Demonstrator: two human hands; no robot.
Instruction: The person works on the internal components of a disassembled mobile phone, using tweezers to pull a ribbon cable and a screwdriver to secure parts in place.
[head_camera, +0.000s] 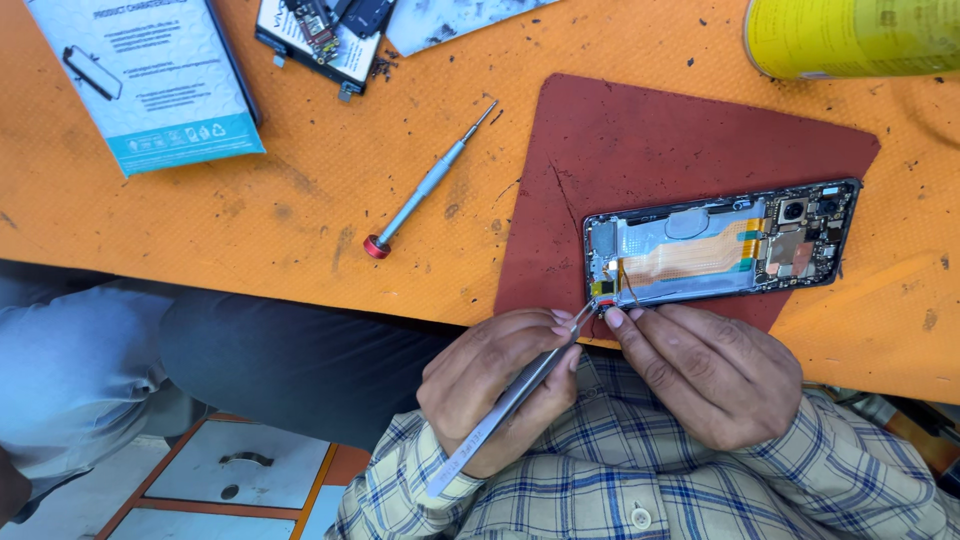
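We see an opened smartphone (722, 245) lying back-off on a dark red mat (640, 140) right of centre, its long axis running left to right with a slight upward tilt, the camera end toward the right edge and the bottom end toward the hands. Inside its frame sit an orange flex cable, a silvery battery area and small boards. Our left hand (500, 385), at lower centre, has its grip pinched on metal tweezers (520, 390), which slant from lower left up to the phone's lower left corner, where their tips touch a small part. Our right hand (710, 375), just beside it, presses a fingertip against that same corner; its grip is curled closed, though we cannot tell that it pinches anything. The mat lies on an orange table (250, 200). A precision screwdriver (425, 187) with a red cap lies diagonally left of the mat. At upper left is a light blue box (150, 75), closed, contents unseen; beside it, at the top edge, another phone part (320, 35). A yellow cylinder (850, 35) lies at upper right.
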